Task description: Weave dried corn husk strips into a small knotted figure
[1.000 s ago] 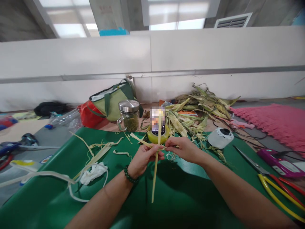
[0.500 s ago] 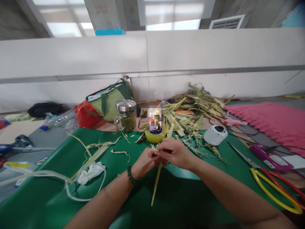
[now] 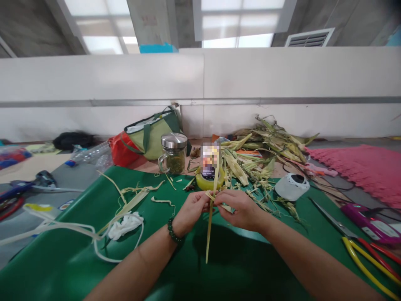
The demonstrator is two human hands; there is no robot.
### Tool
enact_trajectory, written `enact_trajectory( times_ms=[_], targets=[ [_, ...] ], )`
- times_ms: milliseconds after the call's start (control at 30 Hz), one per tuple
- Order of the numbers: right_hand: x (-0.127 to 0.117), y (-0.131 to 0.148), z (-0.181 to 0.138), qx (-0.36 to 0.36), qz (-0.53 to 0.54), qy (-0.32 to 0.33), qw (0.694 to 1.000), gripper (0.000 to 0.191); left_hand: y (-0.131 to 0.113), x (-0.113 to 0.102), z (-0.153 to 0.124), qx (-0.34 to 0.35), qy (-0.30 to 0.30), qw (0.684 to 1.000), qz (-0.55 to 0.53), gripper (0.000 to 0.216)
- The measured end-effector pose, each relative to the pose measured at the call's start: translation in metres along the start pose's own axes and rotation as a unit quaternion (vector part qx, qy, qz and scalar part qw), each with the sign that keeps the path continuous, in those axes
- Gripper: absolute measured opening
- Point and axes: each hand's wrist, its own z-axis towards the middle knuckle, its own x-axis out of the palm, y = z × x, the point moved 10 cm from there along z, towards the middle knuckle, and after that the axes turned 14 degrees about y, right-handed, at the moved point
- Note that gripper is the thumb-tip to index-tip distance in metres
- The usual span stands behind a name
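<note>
Both hands meet over the green mat (image 3: 78,259), pinching pale corn-husk strips (image 3: 209,234). My left hand (image 3: 191,211), with a dark bead bracelet at the wrist, is closed on the strips from the left. My right hand (image 3: 238,207) is closed on them from the right, fingertips touching the left hand's. One long strip hangs straight down from the pinch toward me, and a short end sticks up between the hands.
Behind the hands stand a yellow tape roll (image 3: 209,182) with a phone, a lidded glass jar (image 3: 173,154), a white roll (image 3: 291,187) and a heap of corn husks (image 3: 266,146). Scissors (image 3: 360,246) lie right; white strips (image 3: 122,225) and husk scraps lie left.
The crossed strip that stuck out to the left a second ago is now folded in between my fingers. My hands closed together, then shifted slightly; the view tilted a little.
</note>
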Motion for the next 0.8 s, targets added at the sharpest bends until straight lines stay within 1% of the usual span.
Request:
enact_trajectory(
  times_ms=[67, 200, 300, 367, 500, 567, 633, 700, 800],
  targets=[
    [-0.001, 0.000, -0.001, 0.000, 0.000, -0.001, 1.000, 0.015, 0.001, -0.001, -0.001, -0.004, 0.002, 1.000, -0.003, 0.044],
    [0.000, -0.003, -0.001, 0.011, -0.003, -0.001, 1.000, 0.016, 0.001, -0.009, -0.003, -0.010, -0.011, 1.000, -0.012, 0.041],
    [0.005, -0.005, 0.000, 0.015, 0.002, 0.018, 1.000, 0.017, 0.001, -0.003, -0.003, -0.010, 0.031, 0.999, -0.023, 0.036],
    [0.007, -0.006, 0.001, 0.015, 0.014, 0.032, 0.999, 0.017, -0.001, 0.002, -0.003, -0.002, 0.057, 0.998, -0.029, 0.038],
    [0.006, -0.009, 0.002, 0.038, 0.039, 0.042, 0.998, 0.017, -0.003, 0.002, -0.002, 0.018, 0.046, 0.999, -0.003, 0.042],
    [0.003, -0.010, 0.001, 0.051, 0.052, 0.031, 0.997, 0.016, -0.003, 0.000, -0.002, 0.020, 0.032, 0.999, 0.004, 0.045],
    [-0.001, -0.012, 0.000, 0.067, 0.071, 0.005, 0.995, 0.016, -0.004, -0.003, -0.003, 0.021, 0.011, 1.000, -0.002, 0.047],
    [-0.001, -0.017, -0.002, 0.097, 0.095, -0.021, 0.990, 0.014, -0.006, -0.008, -0.005, 0.025, -0.011, 1.000, -0.010, 0.048],
    [0.003, -0.031, -0.005, 0.149, 0.147, -0.046, 0.977, 0.008, -0.009, -0.011, -0.006, 0.036, -0.011, 0.999, -0.023, 0.051]
  ],
)
